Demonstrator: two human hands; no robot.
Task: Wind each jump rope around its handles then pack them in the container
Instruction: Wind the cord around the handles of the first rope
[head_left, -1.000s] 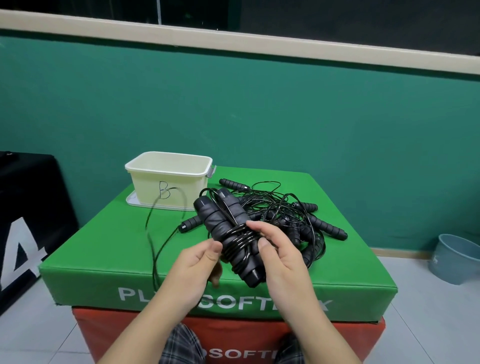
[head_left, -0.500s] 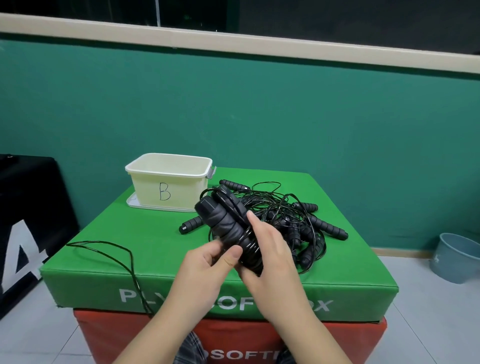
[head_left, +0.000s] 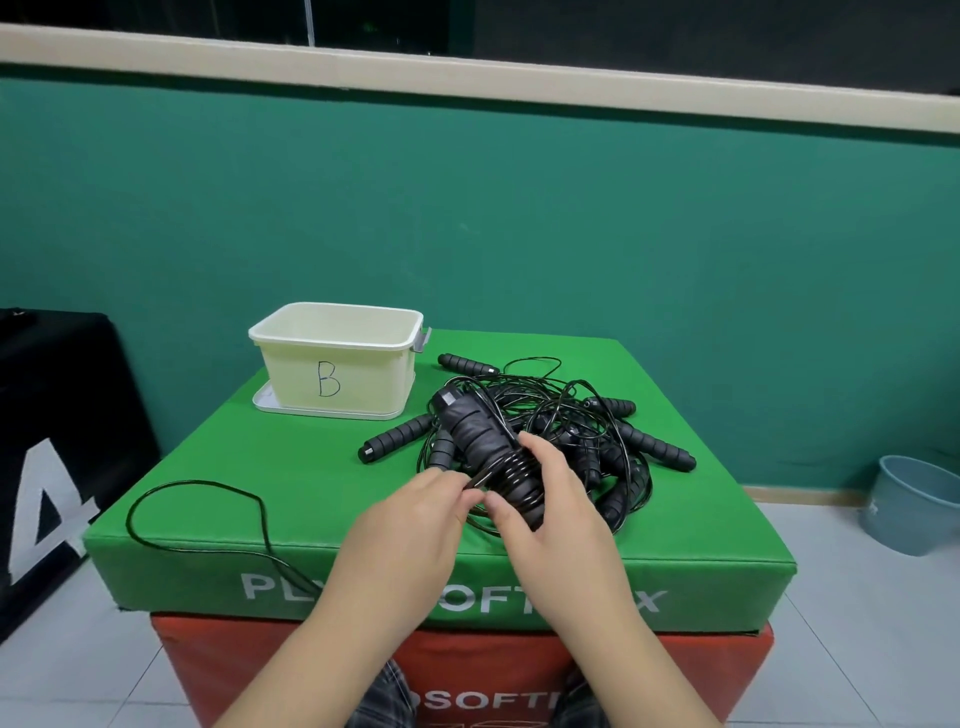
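While the right hand (head_left: 550, 509) grips the paired handles (head_left: 478, 436), the left hand (head_left: 415, 519) beside it pinches the cord (head_left: 475, 480) against the coils.

Single view, taken from a camera on the person's head, facing forward and tilted down. Both forearms enter from the bottom edge, close to the lens. The green tabletop (head_left: 218, 499) fills the middle ground at near range; the green wall (head_left: 519, 208) stands behind it. Wide-angle lens curves the wall's upper trim. No second view shares this scene.
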